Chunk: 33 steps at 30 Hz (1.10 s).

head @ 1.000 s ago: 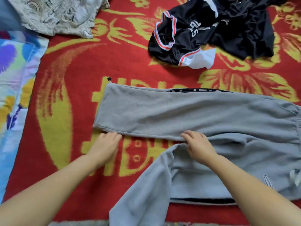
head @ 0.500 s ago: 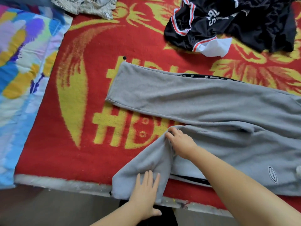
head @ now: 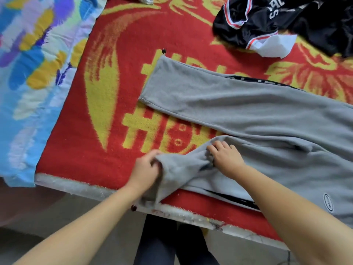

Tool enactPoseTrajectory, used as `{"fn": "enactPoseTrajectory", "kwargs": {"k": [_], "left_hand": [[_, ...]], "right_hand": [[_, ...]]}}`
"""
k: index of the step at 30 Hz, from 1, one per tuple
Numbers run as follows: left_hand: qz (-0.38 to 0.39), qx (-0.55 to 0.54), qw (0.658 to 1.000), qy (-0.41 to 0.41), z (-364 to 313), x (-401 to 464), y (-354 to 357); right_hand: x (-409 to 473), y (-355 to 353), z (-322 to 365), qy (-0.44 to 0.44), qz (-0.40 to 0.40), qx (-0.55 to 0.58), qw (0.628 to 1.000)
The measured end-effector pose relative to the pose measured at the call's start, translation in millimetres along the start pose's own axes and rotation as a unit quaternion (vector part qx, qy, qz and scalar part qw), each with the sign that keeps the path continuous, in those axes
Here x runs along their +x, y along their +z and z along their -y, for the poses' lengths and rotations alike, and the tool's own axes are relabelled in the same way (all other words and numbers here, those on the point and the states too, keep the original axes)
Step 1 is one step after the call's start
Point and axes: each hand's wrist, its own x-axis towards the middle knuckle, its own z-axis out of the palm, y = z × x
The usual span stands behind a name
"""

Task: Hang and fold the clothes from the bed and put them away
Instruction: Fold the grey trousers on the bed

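Grey sweatpants [head: 248,115] lie spread across a red and yellow blanket [head: 118,92] that covers the bed, filling the view from the centre out to 3 o'clock. 1 leg lies flat and straight, its cuff pointing toward 10 o'clock. The other leg runs toward 7 o'clock, bunched between the 2 hands, with its end draped over the near bed edge [head: 80,185].

The left hand [head: 146,170], just below centre, has its fingers closed around a fold of that near leg, pinching the grey cloth close to the cuff. The right hand [head: 225,157], toward 4 o'clock of the left one, rests on the same leg with its fingers curled down into the fabric; whether it grips or only presses cannot be told. Both forearms are bare.

A small oval logo patch [head: 328,202] sits on the sweatpants at 4 o'clock, and a black band shows along their near and far edges.

At 1 o'clock a crumpled black jersey [head: 286,20] with red and white trim and white lettering lies on the blanket, apart from the sweatpants. At 9 to 11 o'clock a blue, yellow and purple patterned sheet [head: 34,73] lies beside the blanket. The person's dark trouser legs [head: 162,243] show at 6 o'clock, below the bed edge.
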Motion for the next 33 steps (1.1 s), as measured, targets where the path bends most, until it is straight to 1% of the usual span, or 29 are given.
{"fn": "enactPoseTrajectory", "kwargs": {"k": [1, 2, 4, 5, 6, 7, 8, 9, 10, 11, 13, 14, 16, 17, 19, 21, 23, 24, 25, 27, 28, 30, 31, 33], "left_hand": [[-0.046, -0.031, 0.998, -0.013, -5, 17, -18], [-0.072, -0.047, 0.996, -0.026, -7, 36, -34], [-0.112, -0.059, 0.989, -0.08, -1, 76, -61], [-0.147, -0.082, 0.977, -0.128, 7, 95, -71], [-0.187, -0.117, 0.957, -0.187, 15, 112, -80], [-0.213, -0.139, 0.938, -0.234, 24, 123, -86], [-0.225, -0.127, 0.932, -0.253, 31, 131, -89], [-0.208, -0.073, 0.942, -0.252, 35, 135, -88], [-0.166, -0.009, 0.958, -0.234, 36, 133, -80], [-0.107, 0.057, 0.971, -0.208, 35, 128, -68], [-0.004, 0.151, 0.973, -0.173, 27, 110, -39], [0.012, 0.182, 0.968, -0.17, 24, 106, -26], [-0.008, 0.242, 0.956, -0.163, 20, 105, -11], [-0.015, 0.251, 0.956, -0.151, 19, 109, -8], [0.003, 0.216, 0.968, -0.126, 16, 118, -7], [0.004, 0.12, 0.987, -0.107, 14, 121, -10], [-0.056, 0.065, 0.992, -0.098, 18, 118, -21], [-0.092, 0.058, 0.99, -0.093, 22, 116, -28], [-0.118, 0.059, 0.987, -0.089, 28, 114, -35], [-0.132, 0.058, 0.986, -0.082, 37, 114, -44], [-0.123, 0.049, 0.987, -0.093, 41, 115, -45], [-0.099, 0.012, 0.985, -0.14, 42, 117, -44], [-0.085, 0.011, 0.983, -0.162, 42, 116, -42], [-0.064, 0.064, 0.98, -0.178, 42, 107, -35]], "right_hand": [[2, -4, -1, 0.003, -0.003, 0.019, 1.0], [6, -11, -3, 0.014, -0.011, 0.065, 0.998], [18, -28, -7, 0.052, -0.053, 0.201, 0.977], [26, -36, -7, 0.074, -0.087, 0.262, 0.958], [33, -42, -7, 0.096, -0.118, 0.304, 0.941], [39, -45, -7, 0.114, -0.133, 0.323, 0.93], [43, -47, -6, 0.125, -0.126, 0.318, 0.931], [47, -47, -5, 0.128, -0.103, 0.296, 0.941], [49, -44, -3, 0.123, -0.076, 0.263, 0.954], [50, -40, -1, 0.118, -0.053, 0.232, 0.964], [48, -33, 1, 0.115, -0.031, 0.185, 0.975], [49, -30, 2, 0.116, -0.032, 0.166, 0.979], [52, -26, 2, 0.125, -0.041, 0.139, 0.981], [55, -26, 1, 0.131, -0.043, 0.138, 0.981], [61, -31, -2, 0.13, -0.051, 0.149, 0.979], [62, -38, -6, 0.132, -0.093, 0.174, 0.971], [60, -40, -9, 0.163, -0.128, 0.207, 0.956], [59, -41, -9, 0.178, -0.116, 0.207, 0.955], [59, -41, -9, 0.186, -0.085, 0.194, 0.959], [62, -38, -6, 0.189, -0.036, 0.165, 0.967], [64, -38, -5, 0.19, -0.031, 0.162, 0.968], [65, -37, -2, 0.191, -0.031, 0.16, 0.968], [65, -36, -2, 0.186, -0.026, 0.154, 0.97], [63, -34, -5, 0.173, -0.021, 0.151, 0.973]]}}
